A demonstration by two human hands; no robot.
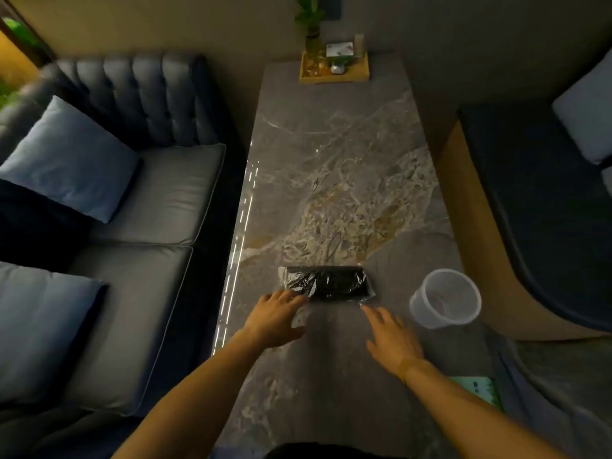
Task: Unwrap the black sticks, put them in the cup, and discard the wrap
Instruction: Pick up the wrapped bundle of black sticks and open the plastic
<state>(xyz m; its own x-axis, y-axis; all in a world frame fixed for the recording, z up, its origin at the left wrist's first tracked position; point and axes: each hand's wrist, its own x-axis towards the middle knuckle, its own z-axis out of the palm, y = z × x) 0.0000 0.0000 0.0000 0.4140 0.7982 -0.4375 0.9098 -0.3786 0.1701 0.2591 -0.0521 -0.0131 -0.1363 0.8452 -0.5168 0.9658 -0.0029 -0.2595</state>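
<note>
A bundle of black sticks (328,282) lies flat on the marble table (344,154), wrapped in clear plastic that crinkles at its left end. A clear plastic cup (445,298) stands to its right, tilted in this wide view. My left hand (276,318) is spread open just below the bundle's left end, fingertips touching the wrap. My right hand (392,336) is open too, its fingertips near the bundle's lower right corner. Neither hand holds anything.
A wooden tray (333,71) with a plant vase and small items sits at the table's far end. A dark sofa (139,200) with blue cushions runs along the left. A curved seat (530,210) is on the right. A green card (477,389) lies near my right forearm.
</note>
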